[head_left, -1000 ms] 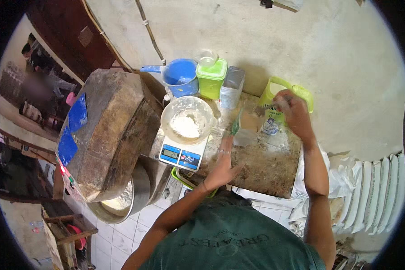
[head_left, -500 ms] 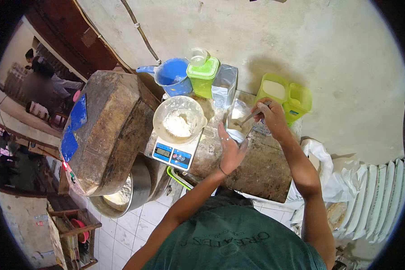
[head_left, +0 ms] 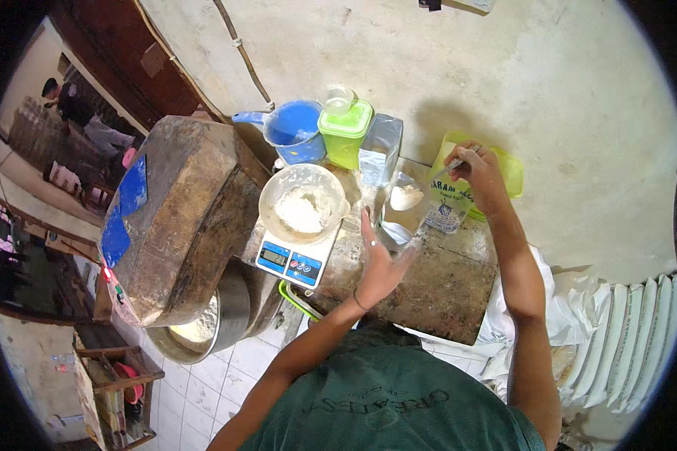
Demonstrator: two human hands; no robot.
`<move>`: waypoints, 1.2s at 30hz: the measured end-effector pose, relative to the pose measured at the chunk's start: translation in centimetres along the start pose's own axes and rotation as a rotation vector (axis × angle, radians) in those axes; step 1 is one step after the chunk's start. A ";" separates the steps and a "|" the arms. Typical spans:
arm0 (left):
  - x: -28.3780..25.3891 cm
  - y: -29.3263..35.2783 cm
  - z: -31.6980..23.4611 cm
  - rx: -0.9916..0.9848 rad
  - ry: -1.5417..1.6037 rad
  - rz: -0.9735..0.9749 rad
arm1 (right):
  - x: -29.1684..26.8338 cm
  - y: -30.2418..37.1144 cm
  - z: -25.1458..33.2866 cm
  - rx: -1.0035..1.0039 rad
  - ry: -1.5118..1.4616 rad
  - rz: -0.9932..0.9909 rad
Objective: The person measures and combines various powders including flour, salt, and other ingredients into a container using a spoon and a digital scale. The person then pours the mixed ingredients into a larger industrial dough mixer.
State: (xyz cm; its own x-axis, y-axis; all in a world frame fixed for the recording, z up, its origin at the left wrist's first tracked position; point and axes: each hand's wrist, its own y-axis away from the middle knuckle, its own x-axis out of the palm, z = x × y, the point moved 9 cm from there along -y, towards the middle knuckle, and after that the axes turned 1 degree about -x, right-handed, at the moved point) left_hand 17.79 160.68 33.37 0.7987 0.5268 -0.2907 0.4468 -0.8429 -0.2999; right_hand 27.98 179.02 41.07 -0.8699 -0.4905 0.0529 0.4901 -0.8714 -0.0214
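Note:
My right hand [head_left: 478, 169] is closed around the handle of a spoon [head_left: 442, 172]. The spoon's bowl carries a heap of pale powder [head_left: 406, 197] over the mouth of an opened foil bag [head_left: 396, 231]. My left hand [head_left: 382, 267] is beside that bag, fingers apart, holding nothing; whether it touches the bag is hard to tell. Left of it, a translucent bowl [head_left: 337, 212] with white powder [head_left: 299, 213] rests on a digital kitchen scale [head_left: 292, 263]. A printed clear bag [head_left: 445, 216] stands just right of the foil bag.
Along the wall are a blue dipper [head_left: 293, 128], a lidded green container [head_left: 345, 134], a silver packet [head_left: 378, 150] and a green tub [head_left: 513, 177]. A large wooden-looking housing [head_left: 180, 218] and a metal mixing bowl [head_left: 237, 308] are at left. Stacked white sacks [head_left: 617, 338] lie right.
The spoon has come up out of the foil bag with powder on it, and my right hand has risen slightly. My left hand has drawn a little back from the bag.

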 end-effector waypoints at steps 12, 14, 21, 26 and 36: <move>-4.0 9.1 0.2 -0.151 0.093 0.665 | 15.1 -1.6 2.4 -0.128 0.409 0.257; -5.1 9.6 0.2 -0.167 0.070 0.698 | 19.3 -0.6 1.1 -0.199 0.675 0.304; -7.3 10.4 1.2 -0.167 -0.007 0.693 | 23.2 6.3 6.7 -0.825 0.751 0.349; -6.7 9.1 1.8 -0.148 0.042 0.605 | 13.0 7.2 11.7 -0.559 0.556 0.019; -0.9 0.5 2.5 0.005 0.012 0.245 | 6.2 4.9 3.0 -0.248 0.695 0.052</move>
State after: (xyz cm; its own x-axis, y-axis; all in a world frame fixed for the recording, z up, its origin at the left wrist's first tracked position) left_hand 16.28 160.06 31.16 0.8878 0.3053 -0.3444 0.2373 -0.9448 -0.2259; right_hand 25.15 171.69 44.29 -0.7213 -0.3506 -0.5973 0.5761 -0.7825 -0.2364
